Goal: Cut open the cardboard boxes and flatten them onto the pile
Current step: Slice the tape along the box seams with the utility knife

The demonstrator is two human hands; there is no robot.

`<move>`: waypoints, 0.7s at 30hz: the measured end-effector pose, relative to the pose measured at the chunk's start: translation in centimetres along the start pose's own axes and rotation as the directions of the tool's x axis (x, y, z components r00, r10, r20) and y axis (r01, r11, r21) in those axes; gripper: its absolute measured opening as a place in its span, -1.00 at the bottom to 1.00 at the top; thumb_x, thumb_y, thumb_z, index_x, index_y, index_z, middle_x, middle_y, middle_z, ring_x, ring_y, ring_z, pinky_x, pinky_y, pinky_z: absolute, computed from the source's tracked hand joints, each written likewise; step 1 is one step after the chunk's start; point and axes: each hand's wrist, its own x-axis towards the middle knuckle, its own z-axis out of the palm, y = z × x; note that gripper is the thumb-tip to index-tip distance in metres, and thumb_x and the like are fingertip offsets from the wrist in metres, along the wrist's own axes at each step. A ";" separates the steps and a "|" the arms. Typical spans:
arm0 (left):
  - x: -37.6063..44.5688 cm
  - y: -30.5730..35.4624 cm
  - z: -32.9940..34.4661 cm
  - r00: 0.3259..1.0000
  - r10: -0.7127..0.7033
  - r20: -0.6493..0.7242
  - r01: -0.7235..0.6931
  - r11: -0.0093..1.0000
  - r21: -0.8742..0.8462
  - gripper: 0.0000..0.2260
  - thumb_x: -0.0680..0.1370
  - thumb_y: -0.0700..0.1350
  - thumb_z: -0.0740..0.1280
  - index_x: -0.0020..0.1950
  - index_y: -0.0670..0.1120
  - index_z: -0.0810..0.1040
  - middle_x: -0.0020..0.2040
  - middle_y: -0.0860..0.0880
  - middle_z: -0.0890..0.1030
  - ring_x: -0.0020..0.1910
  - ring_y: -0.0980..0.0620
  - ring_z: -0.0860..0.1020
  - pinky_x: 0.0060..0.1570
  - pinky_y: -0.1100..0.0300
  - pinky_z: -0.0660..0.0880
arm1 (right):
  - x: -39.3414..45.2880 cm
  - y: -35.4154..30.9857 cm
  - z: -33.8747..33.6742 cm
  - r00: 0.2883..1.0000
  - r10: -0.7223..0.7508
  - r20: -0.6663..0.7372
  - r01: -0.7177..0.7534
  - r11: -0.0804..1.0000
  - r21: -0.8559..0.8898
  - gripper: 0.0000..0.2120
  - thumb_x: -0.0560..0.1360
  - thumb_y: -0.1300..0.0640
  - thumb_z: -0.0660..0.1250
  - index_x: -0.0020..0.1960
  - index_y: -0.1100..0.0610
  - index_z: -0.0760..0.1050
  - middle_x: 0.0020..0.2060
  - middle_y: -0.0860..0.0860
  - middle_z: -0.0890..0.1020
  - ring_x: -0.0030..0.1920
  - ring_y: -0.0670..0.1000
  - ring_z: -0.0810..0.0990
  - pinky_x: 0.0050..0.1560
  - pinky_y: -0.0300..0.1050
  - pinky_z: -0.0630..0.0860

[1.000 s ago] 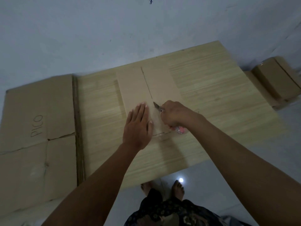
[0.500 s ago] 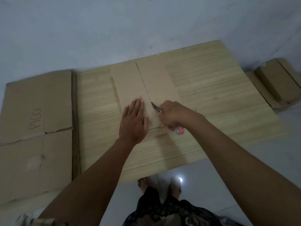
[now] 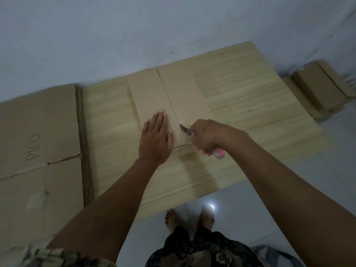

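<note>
Cardboard box [image 3: 169, 101] lying flat near the middle of the wooden counter [image 3: 240, 105], long seam running from near edge toward far edge. Nearest the body: bare feet [image 3: 171, 218] on pale tiled floor [image 3: 308, 180], just short of the counter's near edge. Above that, left hand [image 3: 156, 139] pressed palm-down on the box's left panel, fingers straight and together, grip released. Just beside it, right hand [image 3: 207, 136] clenched round a utility knife [image 3: 194, 134], pink handle end poking out below the fist, blade tip set on the seam close to the box's near end; seemingly clear tape glinting at the blade, though too blurred to be sure. Off the counter's left edge, pile of flattened cardboard [image 3: 38, 143] marked "PICO", touching that edge. Past the counter's far right corner, more brown boxes [image 3: 319, 89], blurred, stacked against the grey wall [image 3: 134, 31].
</note>
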 end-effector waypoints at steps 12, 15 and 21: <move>0.9 -0.7 0.2 0.998 0.068 0.000 -0.068 0.997 -0.033 -0.43 0.65 0.02 0.01 0.60 -0.22 0.23 0.61 -0.16 0.23 0.61 -0.14 0.17 0.55 -0.13 0.12 | -1.1 0.4 0.8 0.999 0.037 -0.004 -0.036 0.985 0.170 -0.81 0.61 0.27 0.15 0.03 0.26 0.54 -0.12 0.29 0.68 -0.16 0.28 0.73 -0.12 0.34 0.65; 1.3 -0.6 0.2 0.999 0.032 -0.011 -0.032 0.999 -0.035 -0.43 0.64 0.02 0.01 0.59 -0.23 0.27 0.60 -0.18 0.27 0.59 -0.16 0.21 0.54 -0.15 0.15 | -1.0 -0.3 1.0 0.998 0.047 -0.036 -0.039 0.979 0.200 -0.82 0.61 0.26 0.17 0.08 0.26 0.54 -0.10 0.27 0.68 -0.18 0.24 0.73 -0.16 0.22 0.69; 1.8 -0.7 0.3 0.998 0.039 -0.041 -0.041 0.998 -0.043 -0.44 0.64 0.01 0.03 0.57 -0.24 0.29 0.58 -0.19 0.31 0.58 -0.16 0.24 0.52 -0.15 0.18 | -1.5 0.1 1.1 0.998 0.066 -0.012 -0.062 0.973 0.223 -0.78 0.61 0.28 0.15 0.12 0.23 0.55 -0.12 0.29 0.68 -0.27 0.21 0.69 -0.10 0.28 0.65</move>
